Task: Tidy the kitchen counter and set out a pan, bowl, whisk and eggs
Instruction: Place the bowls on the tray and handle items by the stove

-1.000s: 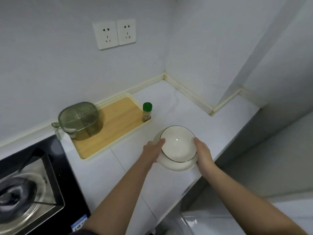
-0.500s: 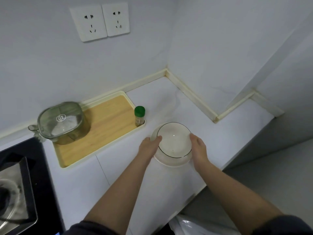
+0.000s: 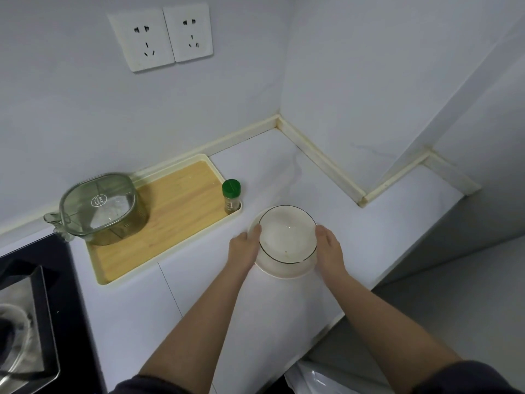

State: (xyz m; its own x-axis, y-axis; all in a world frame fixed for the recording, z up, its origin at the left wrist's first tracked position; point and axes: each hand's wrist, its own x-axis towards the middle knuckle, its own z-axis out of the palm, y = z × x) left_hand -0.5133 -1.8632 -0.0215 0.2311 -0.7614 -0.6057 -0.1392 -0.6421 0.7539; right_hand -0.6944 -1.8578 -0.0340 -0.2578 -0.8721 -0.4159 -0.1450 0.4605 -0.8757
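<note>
A white bowl point(image 3: 287, 240) with a thin dark rim line sits on a white plate point(image 3: 279, 273) on the white counter point(image 3: 383, 223), right of the wooden tray. My left hand point(image 3: 244, 250) holds the bowl's left side with the thumb on the rim. On the opposite side my right hand point(image 3: 329, 250) holds it, thumb on the rim as well. The bowl is empty. No pan, whisk or eggs are in view.
A wooden tray point(image 3: 176, 214) with a cream rim lies against the back wall. It carries a green lidded container point(image 3: 99, 207) and a small green-capped spice jar point(image 3: 231, 196). A black stove point(image 3: 28, 317) is at the left. The counter's front edge runs close by on the right.
The view has shifted so the stove slid out to the left. Both hands stay on the bowl, which sits at about the same spot on the counter.
</note>
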